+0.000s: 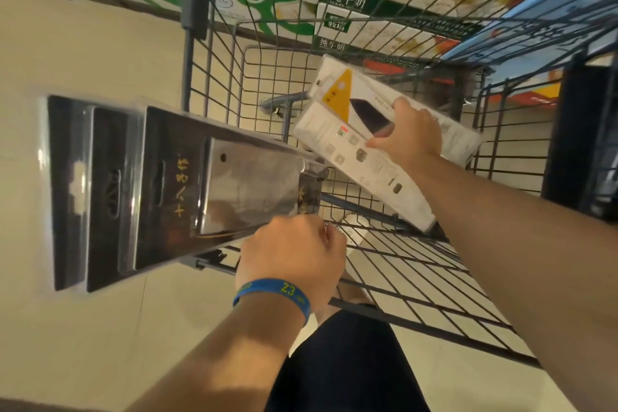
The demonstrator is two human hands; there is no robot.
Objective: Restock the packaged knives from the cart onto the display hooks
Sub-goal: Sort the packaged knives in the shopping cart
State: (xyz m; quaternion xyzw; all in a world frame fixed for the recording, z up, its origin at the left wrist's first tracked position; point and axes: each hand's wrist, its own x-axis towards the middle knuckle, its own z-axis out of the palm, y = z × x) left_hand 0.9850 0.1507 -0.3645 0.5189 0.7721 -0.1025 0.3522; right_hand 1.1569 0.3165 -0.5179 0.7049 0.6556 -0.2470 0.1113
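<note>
My left hand [294,257], with a blue wristband, grips the near ends of several black blister packs of cleavers [187,187], fanned out to the left over the floor. The front pack shows a steel blade and gold characters. My right hand [411,135] holds white knife packages [361,144] with a yellow triangle and a dark blade, tilted above the wire cart [418,264]. Both sets of packs are lifted above the cart's basket.
Stacked milk cartons [344,3] with green and white print line the far side behind the cart. A dark shelf post [582,130] stands at the right. Beige floor tiles [100,328] spread to the left. A small white object [356,227] lies under the cart's wire.
</note>
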